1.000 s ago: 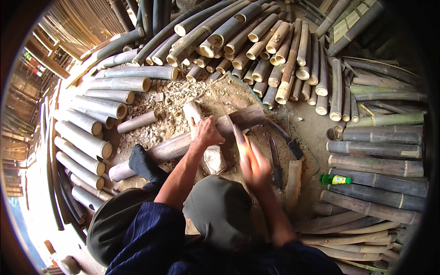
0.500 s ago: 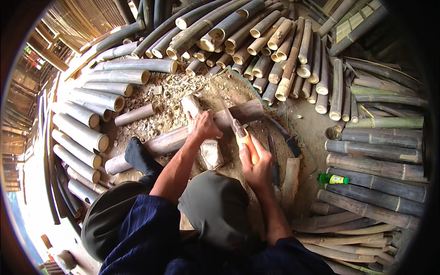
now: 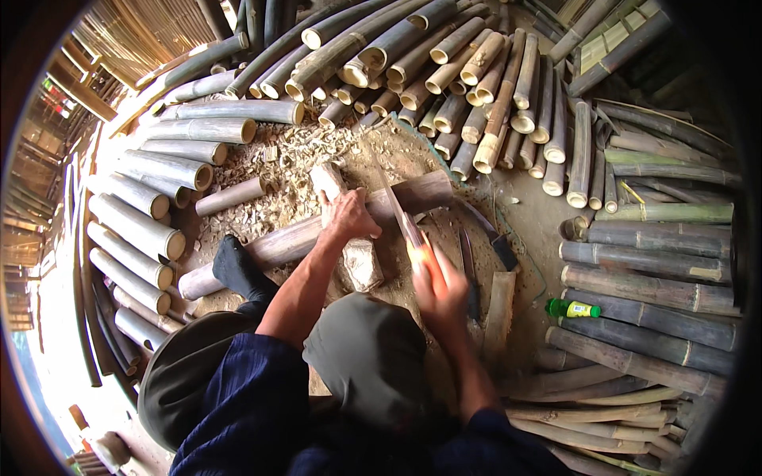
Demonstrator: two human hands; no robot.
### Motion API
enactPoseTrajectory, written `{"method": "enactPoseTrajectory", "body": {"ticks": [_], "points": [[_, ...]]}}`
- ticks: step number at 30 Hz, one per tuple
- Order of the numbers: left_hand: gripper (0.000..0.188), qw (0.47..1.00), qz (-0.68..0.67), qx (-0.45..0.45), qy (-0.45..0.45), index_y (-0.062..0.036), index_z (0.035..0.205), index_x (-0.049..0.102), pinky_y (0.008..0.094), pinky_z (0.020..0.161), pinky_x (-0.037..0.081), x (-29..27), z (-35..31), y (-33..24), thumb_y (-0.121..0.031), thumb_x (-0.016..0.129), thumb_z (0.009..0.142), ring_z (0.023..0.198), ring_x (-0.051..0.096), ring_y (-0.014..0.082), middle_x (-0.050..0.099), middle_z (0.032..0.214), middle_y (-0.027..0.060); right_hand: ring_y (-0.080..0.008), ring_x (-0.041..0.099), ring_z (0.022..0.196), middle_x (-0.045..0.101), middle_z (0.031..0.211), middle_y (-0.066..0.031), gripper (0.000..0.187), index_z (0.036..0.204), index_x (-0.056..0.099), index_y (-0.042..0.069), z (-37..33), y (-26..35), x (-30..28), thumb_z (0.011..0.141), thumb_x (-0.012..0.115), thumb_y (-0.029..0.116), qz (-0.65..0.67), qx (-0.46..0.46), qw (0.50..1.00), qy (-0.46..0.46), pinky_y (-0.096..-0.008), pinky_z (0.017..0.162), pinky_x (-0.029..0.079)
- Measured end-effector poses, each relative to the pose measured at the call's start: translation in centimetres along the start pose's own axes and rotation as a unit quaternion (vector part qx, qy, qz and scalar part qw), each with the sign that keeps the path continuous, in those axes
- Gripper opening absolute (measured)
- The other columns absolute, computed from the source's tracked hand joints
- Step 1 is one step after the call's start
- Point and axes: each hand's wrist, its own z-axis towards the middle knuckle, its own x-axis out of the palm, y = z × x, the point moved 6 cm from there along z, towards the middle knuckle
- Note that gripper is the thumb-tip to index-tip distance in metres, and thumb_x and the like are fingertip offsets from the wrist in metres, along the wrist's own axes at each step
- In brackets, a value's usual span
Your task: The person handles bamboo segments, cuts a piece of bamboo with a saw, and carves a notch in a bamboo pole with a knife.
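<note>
The right hand (image 3: 439, 279), wrapped round an orange-handled handsaw (image 3: 394, 204), angles it toward eleven o'clock across a bamboo pole (image 3: 295, 241); the left hand (image 3: 348, 214), partly curled, holds that pole, which runs from eight to two o'clock.

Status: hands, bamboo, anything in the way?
Left hand on bamboo pole; right hand gripping orange saw. Saw crosses pole. Socked foot against pole, away from saw; curved blade near pole's right end.

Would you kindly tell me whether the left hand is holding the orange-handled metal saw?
No, the right hand grips the orange-handled metal saw, while the left hand rests on the brown bamboo pole.
</note>
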Motion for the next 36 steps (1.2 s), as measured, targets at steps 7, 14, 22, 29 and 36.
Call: {"method": "enactPoseTrajectory", "body": {"ticks": [7, 14, 22, 29, 36], "points": [[0.066, 1.000, 0.015, 0.002, -0.008, -0.0091, 0.102, 0.068, 0.0680, 0.117, 0.029, -0.9, -0.3, -0.3, -0.037, 0.088, 0.045, 0.098, 0.073, 0.0344, 0.076, 0.092, 0.0114, -0.0234, 0.077, 0.104, 0.073, 0.130, -0.0187, 0.040, 0.141, 0.061, -0.006, -10.6, 0.5, -6.3, 0.105, 0.058, 0.010, -0.046, -0.039, 0.998, -0.014, -0.0333, 0.090, 0.059], [0.064, 1.000, -0.011, 0.001, -0.001, -0.0074, 0.101, 0.071, 0.0759, 0.116, 0.026, -0.7, -0.3, 0.3, -0.033, 0.088, 0.045, 0.103, 0.074, 0.0368, 0.077, 0.098, 0.0146, -0.0351, 0.074, 0.080, 0.072, 0.093, -0.0213, 0.029, 0.123, 0.068, 0.000, -1.0, 0.4, -0.4, 0.103, 0.064, 0.021, -0.057, -0.066, 0.996, -0.003, -0.0441, 0.073, 0.057], [0.065, 0.999, -0.005, 0.014, -0.029, -0.0064, 0.099, 0.069, 0.0714, 0.110, 0.034, -0.3, 0.6, -0.5, -0.034, 0.090, 0.044, 0.105, 0.071, 0.0379, 0.075, 0.097, 0.0152, -0.0268, 0.077, 0.087, 0.075, 0.097, -0.0225, 0.031, 0.125, 0.070, -0.002, -5.4, -1.7, -3.3, 0.102, 0.065, 0.018, -0.057, 0.034, 0.998, 0.004, -0.0395, 0.075, 0.058], [0.067, 1.000, 0.004, 0.001, -0.020, -0.0076, 0.100, 0.069, 0.0718, 0.111, 0.033, -0.6, 0.2, 0.5, -0.034, 0.090, 0.042, 0.104, 0.072, 0.0375, 0.076, 0.098, 0.0140, -0.0328, 0.076, 0.090, 0.076, 0.109, -0.0221, 0.037, 0.133, 0.066, -0.004, -8.1, -1.0, -3.5, 0.102, 0.065, 0.017, -0.030, 0.005, 1.000, 0.007, -0.0382, 0.076, 0.059], [0.075, 1.000, -0.016, 0.006, 0.008, -0.0111, 0.112, 0.071, 0.0650, 0.112, 0.036, 0.5, 0.3, -0.4, -0.037, 0.091, 0.044, 0.106, 0.071, 0.0368, 0.075, 0.099, 0.0129, -0.0318, 0.075, 0.085, 0.073, 0.098, -0.0207, 0.026, 0.122, 0.069, 0.002, -3.5, -2.8, -1.3, 0.103, 0.065, 0.020, -0.024, 0.000, 1.000, -0.011, -0.0379, 0.072, 0.058]]}}
